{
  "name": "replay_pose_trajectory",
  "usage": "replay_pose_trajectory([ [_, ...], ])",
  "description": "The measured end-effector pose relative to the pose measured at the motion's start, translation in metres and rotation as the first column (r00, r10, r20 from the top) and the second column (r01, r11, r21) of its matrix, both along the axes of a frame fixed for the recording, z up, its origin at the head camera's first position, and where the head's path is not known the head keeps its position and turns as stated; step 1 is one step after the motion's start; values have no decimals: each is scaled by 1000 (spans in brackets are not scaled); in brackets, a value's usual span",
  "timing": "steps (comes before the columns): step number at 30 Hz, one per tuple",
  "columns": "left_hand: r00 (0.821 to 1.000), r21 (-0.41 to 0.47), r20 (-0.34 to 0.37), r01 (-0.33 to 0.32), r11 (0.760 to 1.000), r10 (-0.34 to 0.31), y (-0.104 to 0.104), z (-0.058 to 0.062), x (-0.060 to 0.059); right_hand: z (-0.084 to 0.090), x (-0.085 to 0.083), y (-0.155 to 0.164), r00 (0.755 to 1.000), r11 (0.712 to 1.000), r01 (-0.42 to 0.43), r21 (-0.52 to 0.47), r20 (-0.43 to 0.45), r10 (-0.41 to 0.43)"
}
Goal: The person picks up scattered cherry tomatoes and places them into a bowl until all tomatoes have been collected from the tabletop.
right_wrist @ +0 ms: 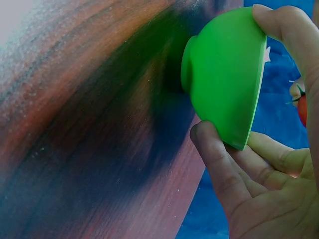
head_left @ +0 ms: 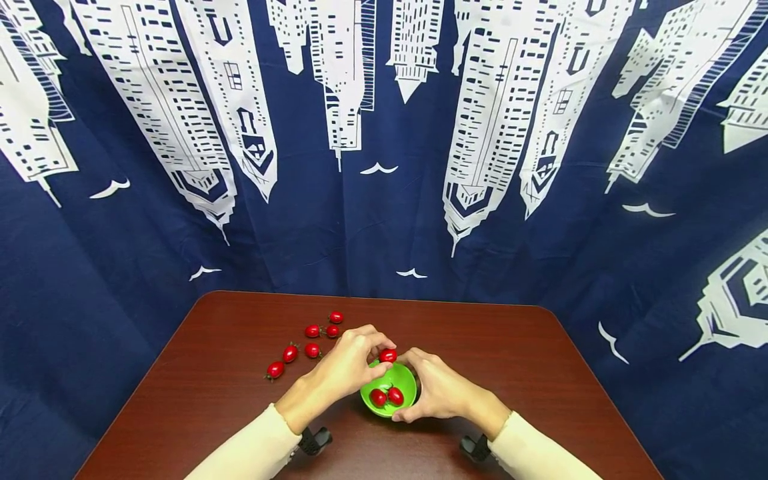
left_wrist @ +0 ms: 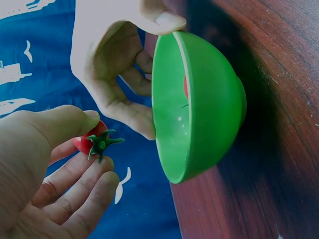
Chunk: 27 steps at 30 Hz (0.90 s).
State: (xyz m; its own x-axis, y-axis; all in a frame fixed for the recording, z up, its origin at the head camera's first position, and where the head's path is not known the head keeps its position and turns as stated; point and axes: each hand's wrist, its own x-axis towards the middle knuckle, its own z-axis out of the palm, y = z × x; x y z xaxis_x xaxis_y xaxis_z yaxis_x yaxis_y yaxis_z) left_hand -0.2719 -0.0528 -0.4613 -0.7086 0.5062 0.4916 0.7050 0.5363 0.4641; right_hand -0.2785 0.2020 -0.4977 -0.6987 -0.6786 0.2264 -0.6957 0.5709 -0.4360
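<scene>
Above the far side of a small green bowl [head_left: 403, 375], my left hand [head_left: 345, 365] pinches a red cherry tomato [head_left: 389, 355] between thumb and fingers. Its green star-shaped stem [left_wrist: 102, 145] faces the camera in the left wrist view. My right hand [head_left: 443, 387] grips the bowl by its right side, with the thumb at the near rim and fingers [right_wrist: 219, 164] against the wall. Two cherry tomatoes lie in the bowl, a left one [head_left: 378, 398] and a right one [head_left: 395, 396]. The frames do not settle whether the bowl's foot touches the table.
Several more cherry tomatoes [head_left: 312, 350] lie loose on the brown wooden table [head_left: 480, 333], left of the bowl and beyond my left forearm. A dark blue cloth [head_left: 360, 227] printed with white buildings hangs behind the table's far edge.
</scene>
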Motion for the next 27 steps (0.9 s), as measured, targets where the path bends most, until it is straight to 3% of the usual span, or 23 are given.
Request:
replay_pose_trajectory([
  [15, 1000, -20, 31, -1, 1000, 2, 6, -6, 0, 0, 0, 1, 1000, 1000, -7, -5, 13, 7],
  [21, 998, -53, 58, -36, 998, 39, 4, -7, 2, 0, 0, 0, 1000, 1000, -7, -3, 15, 7],
  [27, 997, -78, 42, -62, 995, 65, 1, -6, 4, -1, 0, -2, 1000, 1000, 3, 2, 12, -3],
])
